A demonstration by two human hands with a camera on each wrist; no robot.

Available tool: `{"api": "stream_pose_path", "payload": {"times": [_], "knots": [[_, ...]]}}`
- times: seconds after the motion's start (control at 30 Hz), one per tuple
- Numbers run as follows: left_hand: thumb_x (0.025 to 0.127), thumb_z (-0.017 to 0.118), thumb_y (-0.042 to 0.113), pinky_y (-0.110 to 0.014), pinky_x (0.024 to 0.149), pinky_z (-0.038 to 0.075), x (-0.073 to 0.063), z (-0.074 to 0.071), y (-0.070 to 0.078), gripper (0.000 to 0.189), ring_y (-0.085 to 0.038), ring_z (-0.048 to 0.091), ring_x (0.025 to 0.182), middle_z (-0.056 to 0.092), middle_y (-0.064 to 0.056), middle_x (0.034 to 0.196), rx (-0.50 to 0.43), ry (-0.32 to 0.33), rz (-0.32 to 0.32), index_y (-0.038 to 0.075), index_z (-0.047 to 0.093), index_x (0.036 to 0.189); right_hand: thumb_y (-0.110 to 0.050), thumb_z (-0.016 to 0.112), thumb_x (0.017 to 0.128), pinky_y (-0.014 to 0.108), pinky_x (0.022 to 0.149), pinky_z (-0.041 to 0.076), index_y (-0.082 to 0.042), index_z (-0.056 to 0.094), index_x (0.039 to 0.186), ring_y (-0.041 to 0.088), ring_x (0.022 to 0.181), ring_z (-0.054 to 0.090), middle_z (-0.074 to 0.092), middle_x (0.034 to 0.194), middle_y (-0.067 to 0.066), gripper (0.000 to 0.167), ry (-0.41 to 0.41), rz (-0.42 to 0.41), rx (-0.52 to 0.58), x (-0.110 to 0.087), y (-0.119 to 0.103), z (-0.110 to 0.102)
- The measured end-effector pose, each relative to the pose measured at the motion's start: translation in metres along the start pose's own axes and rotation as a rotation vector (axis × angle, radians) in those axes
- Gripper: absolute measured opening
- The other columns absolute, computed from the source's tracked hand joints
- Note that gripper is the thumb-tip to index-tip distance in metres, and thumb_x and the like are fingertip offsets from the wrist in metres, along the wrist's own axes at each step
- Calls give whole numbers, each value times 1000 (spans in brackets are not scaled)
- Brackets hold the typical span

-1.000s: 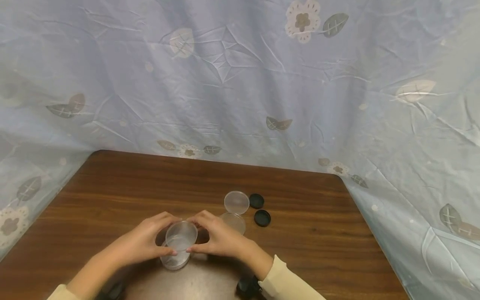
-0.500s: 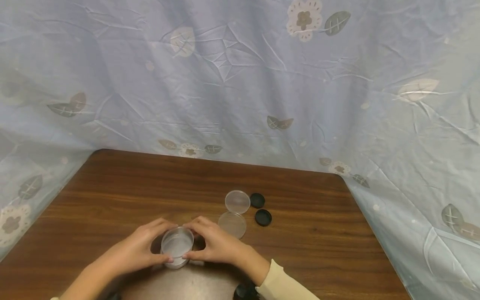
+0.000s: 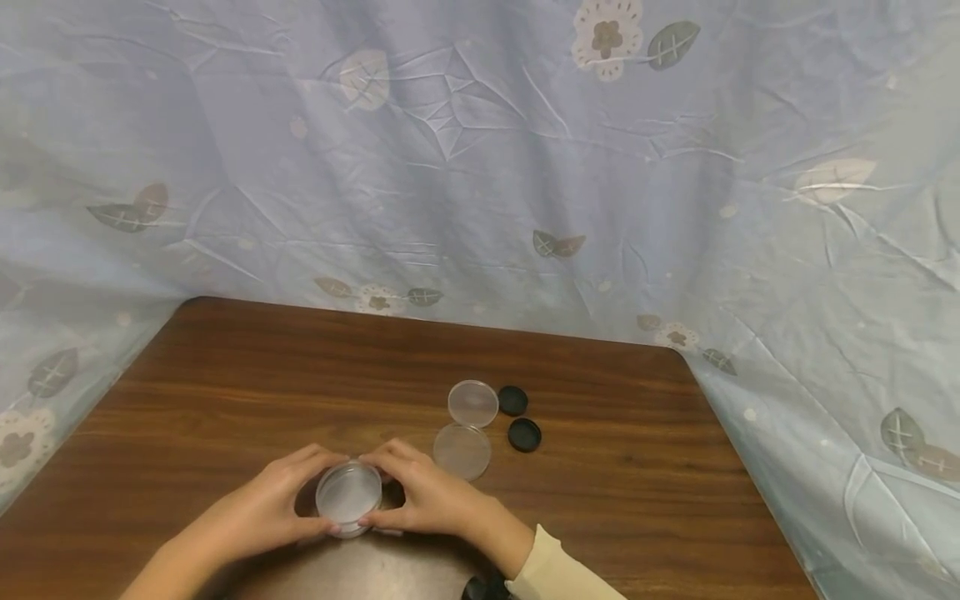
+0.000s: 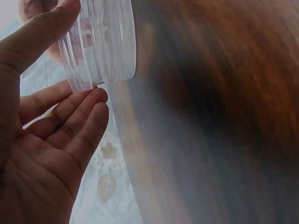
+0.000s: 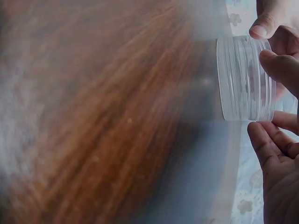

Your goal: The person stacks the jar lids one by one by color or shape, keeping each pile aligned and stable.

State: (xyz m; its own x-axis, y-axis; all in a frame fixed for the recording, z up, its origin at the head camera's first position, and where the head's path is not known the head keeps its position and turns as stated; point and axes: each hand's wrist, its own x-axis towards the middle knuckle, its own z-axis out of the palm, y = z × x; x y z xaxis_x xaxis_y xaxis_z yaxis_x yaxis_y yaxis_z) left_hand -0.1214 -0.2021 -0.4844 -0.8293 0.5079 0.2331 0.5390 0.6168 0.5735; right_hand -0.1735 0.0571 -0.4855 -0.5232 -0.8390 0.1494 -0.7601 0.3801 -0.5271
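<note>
A stack of clear round plastic dishes (image 3: 348, 498) stands on the table near its front. In the right wrist view the ridged walls of the dishes (image 5: 245, 79) show one above another, lined up. My left hand (image 3: 281, 504) holds the upper dish from the left, thumb in front and fingers behind. From the other side my right hand (image 3: 423, 493) grips the same dish in the same way. In the left wrist view the left fingers (image 4: 88, 126) touch the rim of the stacked dishes (image 4: 100, 44).
Right of the hands lie two clear discs (image 3: 473, 404), edges touching or nearly so. Beside them are two small black round caps (image 3: 524, 435). A patterned cloth (image 3: 450, 167) hangs behind the brown wooden table (image 3: 300, 358) and along its sides.
The upper dish has come down, from tilted above the lower one to level on it. Both hands have moved slightly down and left with it. The discs and black caps have not moved.
</note>
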Motion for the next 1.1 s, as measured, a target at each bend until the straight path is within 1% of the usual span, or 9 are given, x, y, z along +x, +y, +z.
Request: {"api": "stream_pose_path", "payload": {"times": [0.23, 0.37, 0.5, 0.6, 0.77, 0.9, 1.0, 1.1], "knots": [[75, 94, 38, -39, 89, 64, 0, 1, 0, 73, -26, 71, 110, 68, 0, 127, 19, 1, -7, 7, 63, 134, -35, 82, 92, 7, 98, 48, -8, 55, 147, 3, 114, 63, 61, 133, 3, 68, 7, 4, -28, -1, 0, 2], [75, 93, 39, -42, 90, 64, -1, 3, 1, 74, -27, 70, 111, 68, -1, 127, 15, 0, -13, 8, 63, 135, -35, 83, 91, 5, 97, 47, -8, 55, 147, 5, 113, 64, 62, 132, 4, 68, 7, -1, -40, -1, 1, 2], [76, 92, 41, -47, 90, 63, -2, 4, 2, 75, -31, 70, 113, 68, -4, 129, 8, -6, -13, 6, 61, 136, -36, 83, 91, 5, 97, 46, -7, 54, 148, 6, 113, 64, 62, 132, 5, 69, 1, -7, -41, -1, 1, 3], [77, 91, 43, -47, 91, 63, -3, 4, 2, 76, -31, 70, 113, 67, -5, 130, 4, -13, -12, 6, 60, 136, -37, 82, 92, 5, 96, 46, -8, 53, 149, 5, 113, 63, 62, 133, 4, 70, -5, -7, -38, -2, 1, 3], [79, 89, 47, -44, 91, 63, -4, 6, 2, 77, -28, 70, 112, 66, -2, 130, 15, -9, -8, 7, 60, 137, -37, 81, 93, 6, 98, 47, -8, 53, 149, 4, 115, 62, 61, 133, 3, 69, -13, -7, -44, -2, 1, 3], [79, 89, 47, -41, 91, 63, -5, 8, 1, 77, -27, 70, 112, 66, -1, 130, 29, 5, 11, 8, 59, 138, -37, 80, 94, 8, 101, 47, -8, 53, 148, 4, 117, 62, 61, 134, 3, 68, -20, -12, -51, -2, 1, 3], [79, 89, 46, -41, 91, 63, -5, 9, 0, 78, -28, 70, 113, 66, -3, 131, 27, 4, 15, 7, 59, 138, -37, 79, 94, 9, 102, 48, -7, 53, 148, 5, 120, 62, 60, 135, 3, 67, -21, -15, -62, -3, 1, 2], [79, 88, 48, -42, 91, 63, -5, 9, 0, 78, -29, 70, 113, 66, -4, 132, 23, -2, 7, 7, 59, 138, -38, 79, 94, 11, 104, 49, -8, 53, 149, 6, 123, 62, 60, 137, 3, 67, -24, -10, -73, -3, 0, 2]]}}
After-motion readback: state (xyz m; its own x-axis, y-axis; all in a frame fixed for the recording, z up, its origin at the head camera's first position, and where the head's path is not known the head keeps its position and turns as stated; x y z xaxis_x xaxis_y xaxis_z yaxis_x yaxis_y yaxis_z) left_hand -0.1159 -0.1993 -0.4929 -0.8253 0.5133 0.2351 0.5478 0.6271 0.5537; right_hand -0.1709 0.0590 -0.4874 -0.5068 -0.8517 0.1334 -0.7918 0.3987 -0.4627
